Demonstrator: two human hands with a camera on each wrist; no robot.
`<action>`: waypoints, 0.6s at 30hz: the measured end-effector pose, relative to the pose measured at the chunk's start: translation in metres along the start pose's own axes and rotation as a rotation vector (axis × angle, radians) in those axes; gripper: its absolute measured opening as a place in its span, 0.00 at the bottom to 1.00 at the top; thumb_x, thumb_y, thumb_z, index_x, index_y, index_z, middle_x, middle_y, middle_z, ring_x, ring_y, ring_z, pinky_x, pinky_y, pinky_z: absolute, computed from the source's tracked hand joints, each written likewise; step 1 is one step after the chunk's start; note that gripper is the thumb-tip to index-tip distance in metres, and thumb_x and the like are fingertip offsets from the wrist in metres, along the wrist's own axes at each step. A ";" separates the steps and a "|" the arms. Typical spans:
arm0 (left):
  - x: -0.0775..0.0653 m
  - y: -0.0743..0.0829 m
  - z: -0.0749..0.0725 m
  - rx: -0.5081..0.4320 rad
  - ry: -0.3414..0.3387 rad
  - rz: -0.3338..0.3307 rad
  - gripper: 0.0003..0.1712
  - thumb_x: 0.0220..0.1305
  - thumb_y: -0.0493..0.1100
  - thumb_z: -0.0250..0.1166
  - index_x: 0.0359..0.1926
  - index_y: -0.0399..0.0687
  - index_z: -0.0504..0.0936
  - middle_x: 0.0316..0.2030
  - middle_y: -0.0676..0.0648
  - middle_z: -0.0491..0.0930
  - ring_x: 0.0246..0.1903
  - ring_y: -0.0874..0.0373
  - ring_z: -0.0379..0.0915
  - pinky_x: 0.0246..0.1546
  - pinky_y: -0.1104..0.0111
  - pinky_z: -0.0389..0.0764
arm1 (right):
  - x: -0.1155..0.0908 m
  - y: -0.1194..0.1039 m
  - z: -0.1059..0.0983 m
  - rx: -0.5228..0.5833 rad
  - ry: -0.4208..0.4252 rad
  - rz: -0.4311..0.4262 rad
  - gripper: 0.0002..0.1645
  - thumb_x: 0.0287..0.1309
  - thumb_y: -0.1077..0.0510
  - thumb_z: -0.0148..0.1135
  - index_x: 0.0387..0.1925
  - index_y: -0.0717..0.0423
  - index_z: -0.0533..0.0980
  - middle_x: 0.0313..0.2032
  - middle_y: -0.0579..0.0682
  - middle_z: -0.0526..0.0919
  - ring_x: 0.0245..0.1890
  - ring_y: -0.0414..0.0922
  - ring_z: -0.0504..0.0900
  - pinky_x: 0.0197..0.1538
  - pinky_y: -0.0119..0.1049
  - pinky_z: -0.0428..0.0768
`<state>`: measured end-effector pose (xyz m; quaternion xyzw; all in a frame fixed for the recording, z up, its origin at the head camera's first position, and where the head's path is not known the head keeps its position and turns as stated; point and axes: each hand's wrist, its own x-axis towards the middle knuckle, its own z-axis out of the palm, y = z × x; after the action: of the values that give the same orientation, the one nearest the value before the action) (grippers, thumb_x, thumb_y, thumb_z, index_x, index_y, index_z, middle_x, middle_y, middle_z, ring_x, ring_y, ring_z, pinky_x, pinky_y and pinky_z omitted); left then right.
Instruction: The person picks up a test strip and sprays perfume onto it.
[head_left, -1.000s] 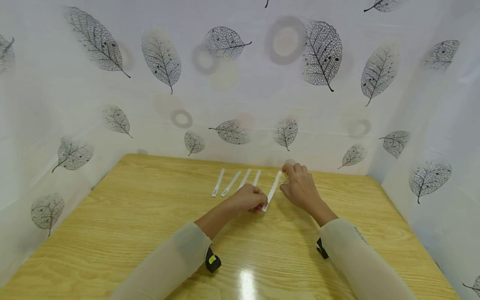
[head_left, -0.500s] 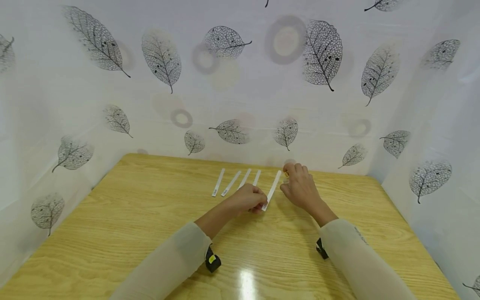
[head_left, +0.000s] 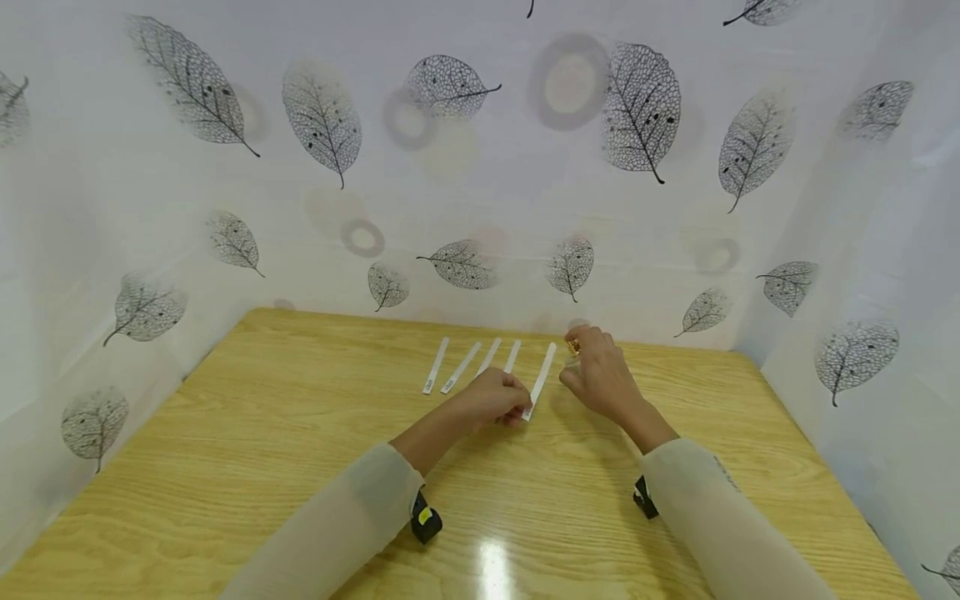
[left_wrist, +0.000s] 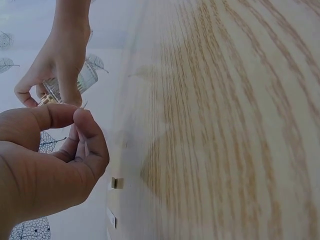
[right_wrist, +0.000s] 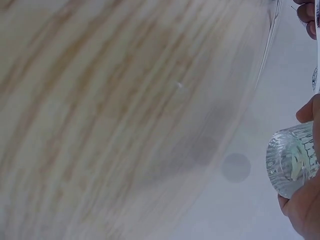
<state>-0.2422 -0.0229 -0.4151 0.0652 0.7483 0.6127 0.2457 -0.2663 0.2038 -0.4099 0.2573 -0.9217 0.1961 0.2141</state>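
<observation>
My left hand (head_left: 495, 396) pinches the lower end of a white paper test strip (head_left: 543, 373), which slants up and away over the table. In the left wrist view the strip shows edge-on as a thin sliver between thumb and finger of the left hand (left_wrist: 60, 155). To the right, my right hand (head_left: 603, 375) grips a small clear ribbed glass bottle with a gold top, seemingly a perfume bottle (left_wrist: 86, 79). Its gold top (head_left: 573, 346) faces the strip's upper end, a small gap apart. The right wrist view shows the round glass base of the bottle (right_wrist: 287, 157).
Several similar white strips (head_left: 436, 365) lie side by side on the wood-grain table (head_left: 300, 417), behind and left of my left hand. A white leaf-printed sheet (head_left: 480, 192) hangs behind the table's far edge and along both sides.
The test strip's upper end has shifted slightly left, away from the bottle. More of the gold top shows now under the right hand's fingers. Both hands keep their grips.
</observation>
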 end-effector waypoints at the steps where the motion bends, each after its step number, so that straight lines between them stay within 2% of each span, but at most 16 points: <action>1: 0.001 -0.001 0.000 -0.001 0.001 0.002 0.04 0.67 0.35 0.63 0.37 0.37 0.83 0.29 0.46 0.77 0.27 0.55 0.76 0.27 0.69 0.78 | 0.000 0.000 -0.001 0.021 -0.009 0.006 0.28 0.53 0.63 0.65 0.56 0.63 0.68 0.42 0.61 0.77 0.38 0.57 0.75 0.40 0.50 0.75; 4: 0.003 -0.003 -0.001 -0.011 0.004 0.005 0.04 0.67 0.34 0.63 0.34 0.38 0.81 0.26 0.46 0.76 0.25 0.56 0.74 0.26 0.69 0.77 | 0.000 0.000 -0.002 0.081 -0.042 0.032 0.27 0.56 0.63 0.65 0.56 0.64 0.68 0.44 0.63 0.78 0.41 0.58 0.77 0.43 0.53 0.77; 12: 0.009 -0.008 -0.002 -0.025 0.034 -0.020 0.06 0.65 0.34 0.64 0.29 0.40 0.80 0.24 0.48 0.74 0.23 0.58 0.73 0.26 0.71 0.78 | -0.002 0.003 -0.006 0.193 -0.078 0.066 0.29 0.61 0.62 0.72 0.58 0.66 0.68 0.45 0.65 0.80 0.41 0.58 0.78 0.42 0.53 0.80; 18: 0.012 -0.008 -0.004 -0.037 0.037 -0.025 0.03 0.65 0.34 0.65 0.33 0.38 0.81 0.25 0.47 0.76 0.24 0.58 0.75 0.26 0.71 0.77 | -0.001 0.007 -0.006 0.290 -0.126 0.167 0.33 0.62 0.56 0.74 0.60 0.61 0.66 0.56 0.68 0.79 0.51 0.62 0.81 0.50 0.58 0.82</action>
<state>-0.2529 -0.0237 -0.4256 0.0402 0.7419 0.6245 0.2407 -0.2679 0.2129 -0.4076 0.2199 -0.9135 0.3275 0.0995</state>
